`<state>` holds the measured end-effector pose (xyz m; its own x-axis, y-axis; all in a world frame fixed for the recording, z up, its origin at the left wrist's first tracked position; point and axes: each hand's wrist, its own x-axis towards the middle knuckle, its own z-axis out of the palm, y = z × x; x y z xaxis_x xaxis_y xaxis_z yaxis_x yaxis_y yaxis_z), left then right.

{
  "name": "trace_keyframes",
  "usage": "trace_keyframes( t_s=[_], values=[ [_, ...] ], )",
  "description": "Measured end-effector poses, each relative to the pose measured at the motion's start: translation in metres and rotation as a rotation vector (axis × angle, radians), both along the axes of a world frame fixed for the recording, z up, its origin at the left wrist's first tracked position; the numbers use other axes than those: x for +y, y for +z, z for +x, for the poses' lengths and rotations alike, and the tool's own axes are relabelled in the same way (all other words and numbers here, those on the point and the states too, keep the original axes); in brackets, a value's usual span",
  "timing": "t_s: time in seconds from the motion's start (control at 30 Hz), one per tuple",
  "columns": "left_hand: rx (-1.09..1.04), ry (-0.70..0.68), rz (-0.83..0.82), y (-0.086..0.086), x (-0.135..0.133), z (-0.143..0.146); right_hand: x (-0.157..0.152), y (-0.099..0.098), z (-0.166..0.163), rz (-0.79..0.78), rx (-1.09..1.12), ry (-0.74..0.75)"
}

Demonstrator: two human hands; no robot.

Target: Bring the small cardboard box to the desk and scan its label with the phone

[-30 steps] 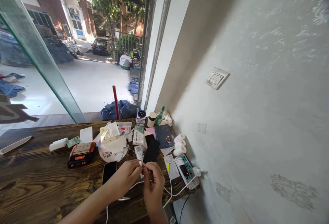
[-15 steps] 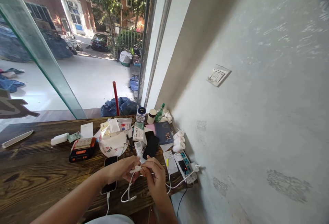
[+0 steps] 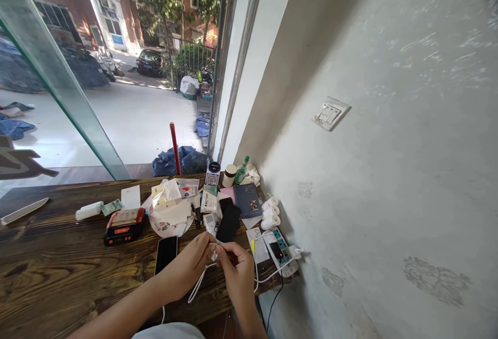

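Observation:
My left hand (image 3: 196,260) and my right hand (image 3: 236,265) meet over the table's near edge, fingers closed and fingertips almost touching. Between them they pinch a white cable (image 3: 198,284), whose folded loop hangs below my left hand. A small white part of it shows at the fingertips, mostly covered, so its shape is unclear. Just beyond the hands lies a black phone (image 3: 229,223). Partly hidden by my left forearm, another phone (image 3: 166,252) lies on the wood with a white lead coming out toward me.
A power strip (image 3: 290,265) with plugs and cables sits at the right edge by the wall. Farther back are a dark blue notebook (image 3: 246,200), white rolls (image 3: 270,222), a green bottle (image 3: 241,174) and papers (image 3: 177,213). A black-and-orange device (image 3: 123,227) stands left on the wooden table (image 3: 54,261).
Both hands have drawn closer together and their fingers now cover more of the white cable. The hanging loop has become narrower. My left forearm has shifted slightly right.

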<state>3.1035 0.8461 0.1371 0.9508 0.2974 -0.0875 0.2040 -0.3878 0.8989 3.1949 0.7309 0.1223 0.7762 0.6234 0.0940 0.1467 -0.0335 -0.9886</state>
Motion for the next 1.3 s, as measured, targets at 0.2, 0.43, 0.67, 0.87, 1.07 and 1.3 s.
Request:
trace_keyframes(
  t_s=[0.2,0.43,0.67,0.87,1.07,1.3],
  values=[
    [-0.03,-0.057,0.137,-0.011,-0.001,0.001,0.001,-0.005,-0.005,0.015,-0.18,-0.094],
    [0.093,0.059,0.206,0.004,-0.01,0.015,0.001,-0.009,-0.006,0.089,-0.314,-0.083],
    [0.117,0.102,0.369,0.003,-0.017,0.025,0.005,-0.016,-0.005,0.129,-0.362,-0.136],
    [0.117,0.16,0.251,-0.005,-0.015,0.027,0.007,-0.021,-0.004,0.13,-0.372,-0.138],
    [0.022,0.116,0.01,-0.002,-0.013,0.021,0.004,-0.016,0.007,0.067,-0.275,-0.122],
    [0.069,0.196,0.116,0.003,-0.019,0.03,0.008,-0.014,0.005,0.11,-0.318,-0.162]
  ],
)
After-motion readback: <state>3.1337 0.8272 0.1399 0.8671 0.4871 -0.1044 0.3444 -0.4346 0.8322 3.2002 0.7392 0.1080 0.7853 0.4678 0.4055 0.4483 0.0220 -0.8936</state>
